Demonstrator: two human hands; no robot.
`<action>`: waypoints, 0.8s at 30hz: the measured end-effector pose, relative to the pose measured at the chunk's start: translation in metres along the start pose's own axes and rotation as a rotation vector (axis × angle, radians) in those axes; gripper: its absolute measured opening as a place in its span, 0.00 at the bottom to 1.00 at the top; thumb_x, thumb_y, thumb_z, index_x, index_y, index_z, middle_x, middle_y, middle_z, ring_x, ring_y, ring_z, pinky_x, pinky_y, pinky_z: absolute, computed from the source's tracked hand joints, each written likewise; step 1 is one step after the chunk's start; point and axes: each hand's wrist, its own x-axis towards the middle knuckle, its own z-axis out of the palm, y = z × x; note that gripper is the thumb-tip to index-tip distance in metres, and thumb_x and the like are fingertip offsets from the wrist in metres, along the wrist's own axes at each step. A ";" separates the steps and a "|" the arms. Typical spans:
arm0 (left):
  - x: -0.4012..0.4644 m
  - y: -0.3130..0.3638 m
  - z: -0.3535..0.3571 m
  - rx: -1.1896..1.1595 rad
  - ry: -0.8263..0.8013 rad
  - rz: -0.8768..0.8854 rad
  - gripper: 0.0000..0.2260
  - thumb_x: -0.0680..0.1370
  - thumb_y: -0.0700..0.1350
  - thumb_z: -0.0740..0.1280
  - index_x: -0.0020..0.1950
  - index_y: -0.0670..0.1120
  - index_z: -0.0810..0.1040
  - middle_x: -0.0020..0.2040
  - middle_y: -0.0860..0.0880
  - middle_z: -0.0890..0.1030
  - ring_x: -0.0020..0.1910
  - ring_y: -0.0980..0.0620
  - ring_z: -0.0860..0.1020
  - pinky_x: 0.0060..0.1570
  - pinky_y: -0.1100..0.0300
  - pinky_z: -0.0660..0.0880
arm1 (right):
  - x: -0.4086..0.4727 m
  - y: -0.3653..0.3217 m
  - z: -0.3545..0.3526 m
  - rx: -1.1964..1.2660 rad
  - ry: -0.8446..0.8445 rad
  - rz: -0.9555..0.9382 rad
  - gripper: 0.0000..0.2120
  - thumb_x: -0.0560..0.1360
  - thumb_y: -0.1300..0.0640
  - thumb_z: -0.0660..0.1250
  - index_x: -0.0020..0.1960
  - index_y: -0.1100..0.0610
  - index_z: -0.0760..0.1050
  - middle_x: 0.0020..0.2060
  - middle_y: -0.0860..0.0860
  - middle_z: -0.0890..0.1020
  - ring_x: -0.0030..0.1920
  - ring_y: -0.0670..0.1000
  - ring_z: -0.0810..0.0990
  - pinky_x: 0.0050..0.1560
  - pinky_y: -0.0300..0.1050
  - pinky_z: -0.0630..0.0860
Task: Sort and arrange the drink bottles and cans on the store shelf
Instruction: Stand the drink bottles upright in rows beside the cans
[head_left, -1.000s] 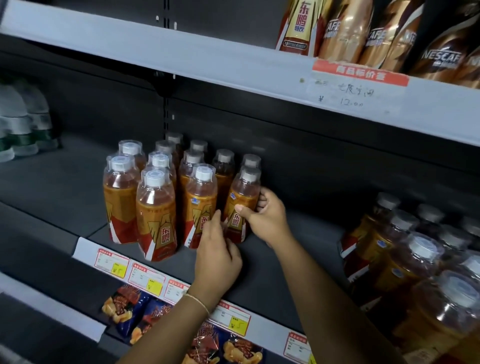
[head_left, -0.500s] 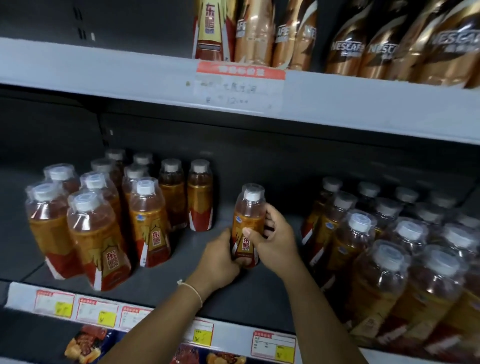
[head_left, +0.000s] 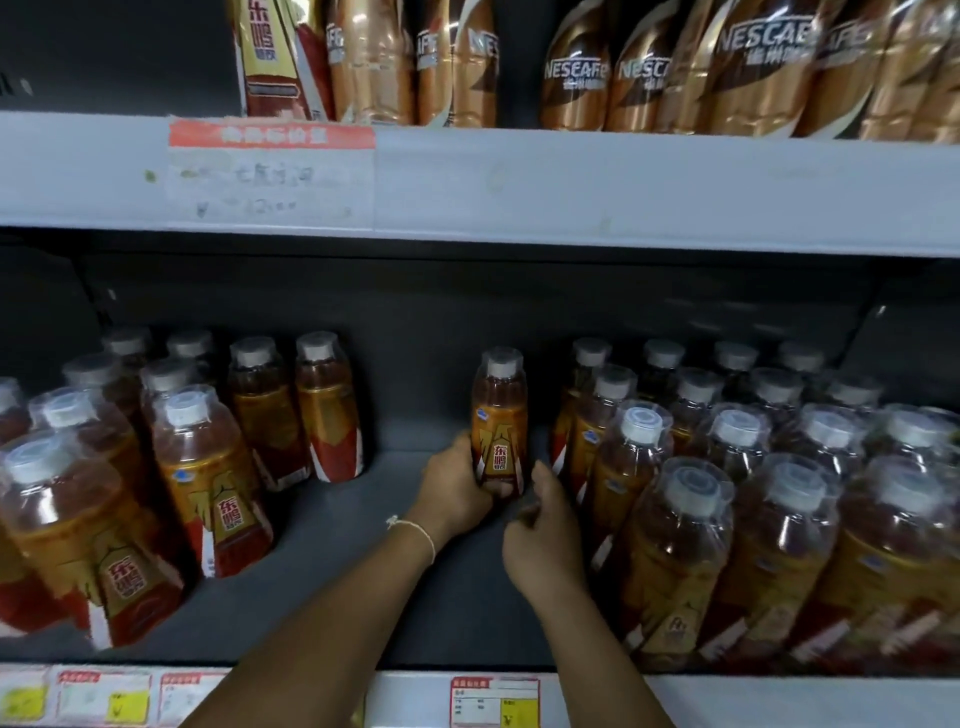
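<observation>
One orange drink bottle (head_left: 498, 415) with a white cap stands upright in the gap at the middle of the dark shelf (head_left: 405, 582). My left hand (head_left: 454, 491) grips its lower part, fingers curled round the base. My right hand (head_left: 545, 535) sits just right of and below the bottle. Its fingers are loosely curled and its thumb is near the base, holding nothing that I can see. A group of like bottles (head_left: 208, 478) stands at the left. A bigger, denser group of bottles (head_left: 737, 493) fills the right side.
The upper shelf edge (head_left: 571, 187) carries a handwritten price label (head_left: 270, 176). Gold coffee bottles (head_left: 675, 67) stand above it. Price tags (head_left: 493, 701) line the front rail below my arms. Bare shelf floor lies between the two bottle groups.
The bottle has travelled right from the left group into the gap beside the right group. My right hand has come off it and dropped lower; my left hand still grips it.
</observation>
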 end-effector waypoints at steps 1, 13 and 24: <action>0.003 0.001 0.002 -0.005 -0.001 -0.003 0.29 0.67 0.48 0.79 0.64 0.49 0.73 0.56 0.51 0.82 0.57 0.52 0.79 0.53 0.66 0.71 | 0.000 0.002 -0.001 -0.008 0.004 0.005 0.32 0.78 0.68 0.57 0.80 0.53 0.57 0.78 0.50 0.62 0.78 0.49 0.59 0.78 0.45 0.55; 0.027 0.010 0.021 0.022 0.037 -0.035 0.25 0.69 0.47 0.78 0.61 0.44 0.73 0.56 0.48 0.82 0.56 0.49 0.79 0.43 0.74 0.64 | -0.010 0.008 0.001 -0.067 0.048 -0.016 0.39 0.73 0.67 0.61 0.81 0.50 0.55 0.79 0.51 0.61 0.79 0.50 0.56 0.78 0.48 0.55; 0.031 0.010 0.014 0.189 -0.017 0.010 0.27 0.69 0.51 0.78 0.63 0.44 0.75 0.58 0.43 0.77 0.58 0.47 0.74 0.54 0.63 0.68 | -0.012 0.006 0.002 -0.100 0.068 -0.061 0.35 0.74 0.67 0.60 0.79 0.53 0.59 0.78 0.52 0.62 0.79 0.51 0.57 0.78 0.47 0.55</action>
